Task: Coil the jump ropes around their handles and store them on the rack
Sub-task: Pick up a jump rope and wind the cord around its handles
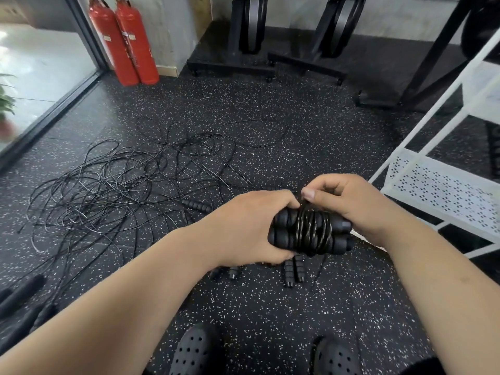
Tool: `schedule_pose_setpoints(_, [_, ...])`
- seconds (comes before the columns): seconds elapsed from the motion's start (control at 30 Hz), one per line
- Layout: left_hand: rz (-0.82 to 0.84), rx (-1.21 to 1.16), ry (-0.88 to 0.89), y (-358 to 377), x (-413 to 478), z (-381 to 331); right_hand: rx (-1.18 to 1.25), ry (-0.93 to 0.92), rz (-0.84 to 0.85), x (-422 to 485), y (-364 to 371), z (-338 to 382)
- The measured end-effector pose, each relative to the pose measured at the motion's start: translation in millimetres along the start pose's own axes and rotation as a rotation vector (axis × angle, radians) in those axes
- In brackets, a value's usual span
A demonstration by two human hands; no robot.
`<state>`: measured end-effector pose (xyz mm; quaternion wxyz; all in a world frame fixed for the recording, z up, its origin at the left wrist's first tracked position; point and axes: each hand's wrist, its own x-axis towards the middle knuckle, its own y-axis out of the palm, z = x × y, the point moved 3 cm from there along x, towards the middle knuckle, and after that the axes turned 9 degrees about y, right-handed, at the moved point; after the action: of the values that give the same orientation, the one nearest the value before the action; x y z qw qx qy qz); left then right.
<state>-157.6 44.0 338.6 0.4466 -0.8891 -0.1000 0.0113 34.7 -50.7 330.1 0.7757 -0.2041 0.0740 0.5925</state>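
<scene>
Left hand (249, 226) is clamped round one end of the paired handles (282, 239). Right hand (349, 201) is curled in, pinching the cord (313, 228) just above the wraps, so the bundle sits right between the two. My worry: I can't see the tail tucked in, so if that pinch slips the coils probably spring loose. The rack (443, 190) is just past the right hand, and the loose ropes (113, 185) out beyond the left could snag a foot.

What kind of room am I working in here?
Most likely a gym: a speckled rubber floor, loose jump ropes tangled on it, and black exercise machines by the wall.
</scene>
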Motion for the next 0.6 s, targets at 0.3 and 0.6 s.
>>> schedule_pose_setpoints(0.3, [-0.245,-0.476,-0.165,-13,-3,-6,0.158,0.126,-0.162,11,23,-15])
schedule_pose_setpoints(0.6, [-0.436,-0.176,-0.42,-20,-6,46,-0.661,-0.061,-0.223,12,54,-16])
